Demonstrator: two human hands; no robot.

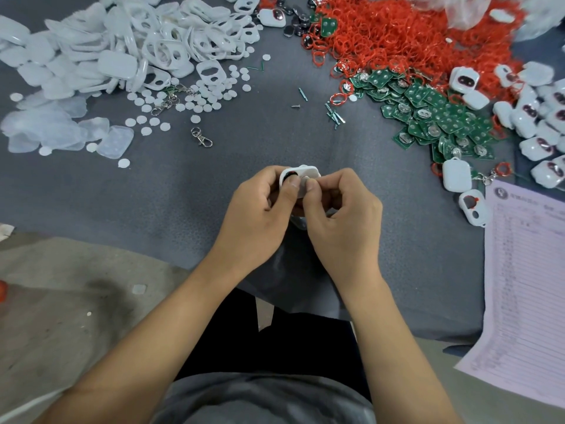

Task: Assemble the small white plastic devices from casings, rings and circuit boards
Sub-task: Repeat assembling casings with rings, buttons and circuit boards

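Both hands meet over the middle of the grey table. My left hand grips a small white casing, its thumb pressed on a dark round part with a red ring. My right hand pinches the same casing from the right, thumb tip beside the left thumb. Most of the casing is hidden by fingers. A heap of white casings lies at the back left. Red rings are piled at the back right. Green circuit boards spread in front of the rings.
Small white discs and a metal clasp lie left of centre. Clear flat covers sit at far left. Finished white devices crowd the right edge. A printed sheet overhangs the table's right front; a loose screw lies mid-table.
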